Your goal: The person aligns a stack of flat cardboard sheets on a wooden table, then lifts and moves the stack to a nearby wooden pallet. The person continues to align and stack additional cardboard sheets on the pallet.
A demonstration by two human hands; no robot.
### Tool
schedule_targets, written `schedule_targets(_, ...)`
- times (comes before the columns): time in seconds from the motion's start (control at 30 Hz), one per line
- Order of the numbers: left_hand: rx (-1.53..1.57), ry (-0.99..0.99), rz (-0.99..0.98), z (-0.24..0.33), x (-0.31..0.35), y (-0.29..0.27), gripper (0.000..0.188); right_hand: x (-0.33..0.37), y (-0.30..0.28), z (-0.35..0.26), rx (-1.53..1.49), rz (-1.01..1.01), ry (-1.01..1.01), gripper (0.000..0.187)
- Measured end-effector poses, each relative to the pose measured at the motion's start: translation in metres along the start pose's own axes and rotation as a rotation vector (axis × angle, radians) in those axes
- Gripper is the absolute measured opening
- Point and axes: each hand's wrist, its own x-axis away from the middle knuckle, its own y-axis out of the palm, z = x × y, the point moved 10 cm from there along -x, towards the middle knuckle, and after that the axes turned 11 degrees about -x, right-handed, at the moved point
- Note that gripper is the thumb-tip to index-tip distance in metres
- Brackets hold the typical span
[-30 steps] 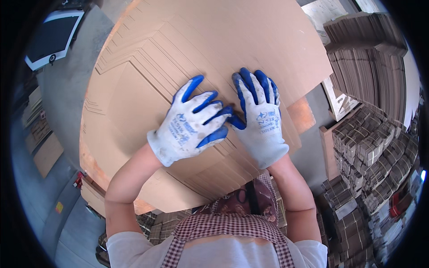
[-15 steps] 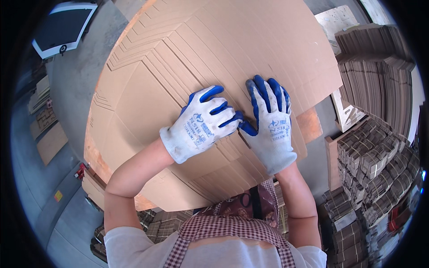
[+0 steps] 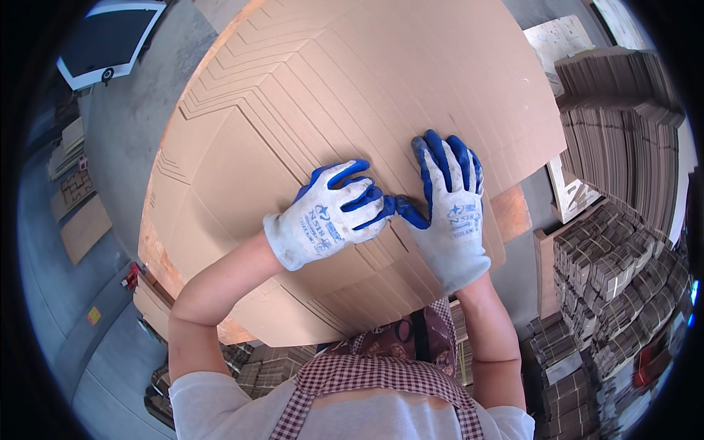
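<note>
Large brown cardboard sheets point(image 3: 381, 81) with long slots and creases lie in overlapping layers before me. My left hand point(image 3: 330, 209), in a white glove with blue palm and fingers, rests on them with its fingers curled in. Whatever those fingers hold, if anything, is hidden beneath them. My right hand point(image 3: 451, 198), gloved alike, lies flat on the cardboard with fingers stretched forward and thumb out to the left. Its thumb tip is right by the left hand's fingertips. A dark slot runs in the cardboard just below the two hands.
Under the sheets shows the edge of a wooden board point(image 3: 511, 213). Tall stacks of cardboard point(image 3: 620, 147) stand at the right, above tied bundles of cardboard pieces point(image 3: 609, 249). Flat boards point(image 3: 86, 229) lie on the floor at left, and a dark panel with a white frame point(image 3: 110, 40) is beyond.
Both hands sit slightly lower in the picture, the left one turned a little. My right hand stays flat and my left stays curled. The cardboard layers look the same.
</note>
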Motion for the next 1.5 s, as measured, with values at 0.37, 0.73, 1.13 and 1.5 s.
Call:
schedule_targets(0.37, 0.043, -0.071, -0.120, -0.011, -0.006, 0.004, 0.037, 0.000, 0.001, 0.005, -0.024, -0.002, -0.011, 0.085)
schedule_targets(0.73, 0.001, -0.050, -0.185, -0.005, -0.004, 0.008, 0.039, 0.001, 0.002, 0.008, 0.012, -0.011, 0.011, 0.086)
schedule_targets(1.13, 0.007, -0.073, -0.157, -0.005, -0.001, 0.007, 0.035, 0.000, 0.002, 0.008, -0.005, -0.011, 0.013, 0.086)
schedule_targets(1.5, 0.124, -0.202, -0.032, 0.002, 0.037, -0.021, 0.044, -0.002, -0.003, 0.002, 0.004, -0.013, -0.016, 0.083)
